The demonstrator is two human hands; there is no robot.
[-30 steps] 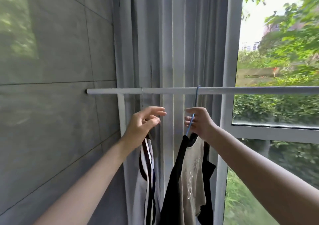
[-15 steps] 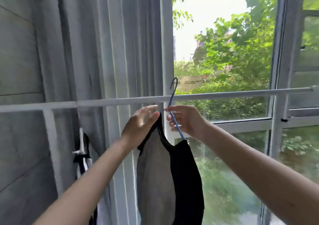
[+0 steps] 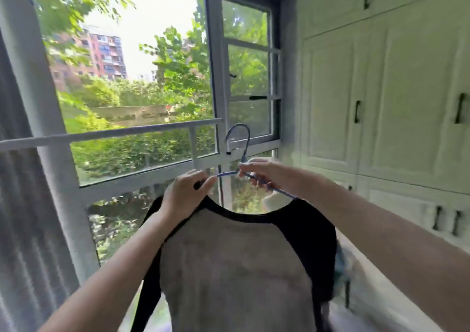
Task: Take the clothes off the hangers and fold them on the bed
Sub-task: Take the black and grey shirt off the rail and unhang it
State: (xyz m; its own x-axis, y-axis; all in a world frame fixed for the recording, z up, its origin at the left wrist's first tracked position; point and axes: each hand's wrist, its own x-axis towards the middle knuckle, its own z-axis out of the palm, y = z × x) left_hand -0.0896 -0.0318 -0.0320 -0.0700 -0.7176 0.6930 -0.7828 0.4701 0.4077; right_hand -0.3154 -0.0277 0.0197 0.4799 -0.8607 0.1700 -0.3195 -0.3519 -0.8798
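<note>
A grey T-shirt with black sleeves and a black collar (image 3: 236, 268) hangs in front of me on a blue wire hanger (image 3: 239, 151). The hanger is off the white rail (image 3: 109, 134), its hook free in the air. My left hand (image 3: 188, 191) pinches the shirt's collar at the left shoulder. My right hand (image 3: 267, 172) grips the hanger's right arm just below the hook. The shirt's lower part runs out of the frame. The bed is not in view.
A large window (image 3: 142, 102) fills the left and centre, with a grey curtain (image 3: 23, 230) at the far left. White wardrobe doors (image 3: 381, 102) with black handles stand on the right. Something blue and blurred lies low on the right behind the shirt.
I have turned right, away from the grey wall and the striped garment. The hanger with the shirt has come off the rail and now faces me flat. Both hands keep their hold.
</note>
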